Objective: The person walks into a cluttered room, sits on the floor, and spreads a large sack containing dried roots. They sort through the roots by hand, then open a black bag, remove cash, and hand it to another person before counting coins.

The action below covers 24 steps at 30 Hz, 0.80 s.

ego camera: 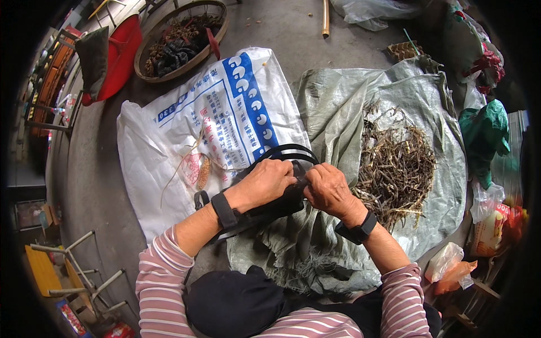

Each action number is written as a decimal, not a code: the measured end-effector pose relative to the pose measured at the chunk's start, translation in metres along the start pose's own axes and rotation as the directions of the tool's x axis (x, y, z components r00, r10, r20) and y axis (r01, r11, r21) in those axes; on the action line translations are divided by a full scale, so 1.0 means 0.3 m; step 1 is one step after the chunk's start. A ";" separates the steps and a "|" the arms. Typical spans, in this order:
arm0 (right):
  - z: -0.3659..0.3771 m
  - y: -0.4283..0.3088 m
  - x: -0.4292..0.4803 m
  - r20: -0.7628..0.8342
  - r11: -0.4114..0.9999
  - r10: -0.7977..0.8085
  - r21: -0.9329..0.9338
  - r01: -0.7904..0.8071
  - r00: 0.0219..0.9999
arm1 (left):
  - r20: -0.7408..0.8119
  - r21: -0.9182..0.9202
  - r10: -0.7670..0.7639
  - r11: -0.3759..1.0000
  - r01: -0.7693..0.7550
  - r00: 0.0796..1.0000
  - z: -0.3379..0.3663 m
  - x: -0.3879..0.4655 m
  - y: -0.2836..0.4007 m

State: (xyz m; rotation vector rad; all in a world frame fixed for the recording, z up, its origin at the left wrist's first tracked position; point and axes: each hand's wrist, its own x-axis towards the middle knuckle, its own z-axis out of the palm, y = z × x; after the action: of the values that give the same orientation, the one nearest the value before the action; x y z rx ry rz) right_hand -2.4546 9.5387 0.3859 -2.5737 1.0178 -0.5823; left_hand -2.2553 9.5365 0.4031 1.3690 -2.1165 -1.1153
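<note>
My left hand (268,181) and my right hand (331,188) are close together in front of me, fingers pinching the upper part of a black bag (277,208). Two thin black loops, likely its handles, arch above my knuckles. What lies between my fingertips is partly hidden. Under the bag's left side is a white woven sack (143,169) with blue and red print. A corn cob (204,173) and strands of dry husk rest on it. To the right, a heap of dried dark pods or stalks (395,164) lies on a grey-green woven sheet (444,211).
A round basket (139,69) of dried plants and dark cloth stands beyond the sack, beside a red basin (124,55). A bamboo tube (326,21) lies on the concrete floor. Metal-legged stools (76,274) are at left; plastic bags (450,270) are at right.
</note>
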 end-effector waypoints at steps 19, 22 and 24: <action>-0.030 -0.026 -0.014 0.094 0.999 0.036 0.035 -0.039 0.995 | -0.287 0.297 -0.087 0.939 0.175 0.954 -0.128 -0.657 -0.239; -0.066 -0.042 0.025 0.251 0.998 -0.008 0.057 -0.006 0.968 | -0.316 0.244 -0.221 0.921 0.304 0.923 -0.132 -0.643 -0.228; -0.087 -0.055 0.060 0.252 0.996 -0.009 0.091 -0.015 0.968 | -0.282 0.281 -0.147 0.932 0.228 0.948 -0.132 -0.624 -0.208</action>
State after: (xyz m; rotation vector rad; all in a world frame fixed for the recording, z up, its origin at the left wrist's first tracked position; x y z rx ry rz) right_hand -2.4454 9.5340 0.4201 -2.4853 0.8871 -0.2821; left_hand -2.1078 9.6730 0.3969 1.7880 -2.0604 -0.6369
